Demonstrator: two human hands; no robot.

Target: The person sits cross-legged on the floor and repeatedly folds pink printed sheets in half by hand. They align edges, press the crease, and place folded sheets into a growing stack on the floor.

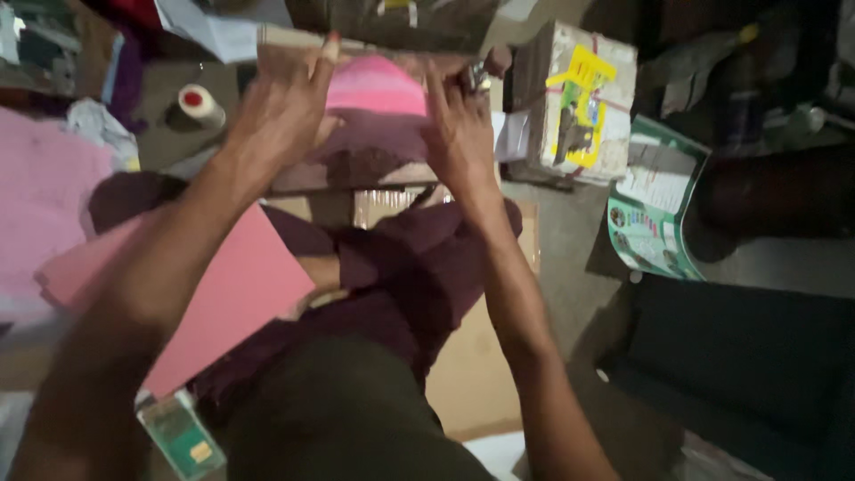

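While pressing down on flat rectangular packet of bright pink and dark purple folded cloth (378, 116), lies spread and open-fingered: left hand (280, 111), palm on the packet's left half, fingertips reaching its far edge. Likewise laid flat and uncurled along the right edge: right hand (459, 134). Gripping nothing with either; pressing only. Cannot tell through the blur whether wrapped in clear film or bare.

Judging by how things lie, seems partly done: folded and squared up at top centre, just beyond the knees. Seemingly left over: loose dark maroon cloth (410, 276) crumpled across the lap, and smooth salmon-pink sheet of cloth (236, 285) spread unfolded over the left thigh, touching the maroon one. Resting underneath, on the floor: plain brown cardboard sheet (472, 374).

Around the packet:
- Left of the left hand, near but apart: white roll of tape with red core (198, 102), standing on end.
- Just right of the right hand: worn grey cardboard box with yellow label (579, 98), tied round with thin red string; label rectangular, with green and dark patches.
- Further right, lying flat and tilted: green-bordered printed booklet (655, 205), pale page with small coloured pictures along its lower edge.
- Bottom left, beside the left forearm: small green packet with clear plastic edge (178, 436), bearing a yellowish patch.
- Far left: pale pink heap of fabric (40, 205).
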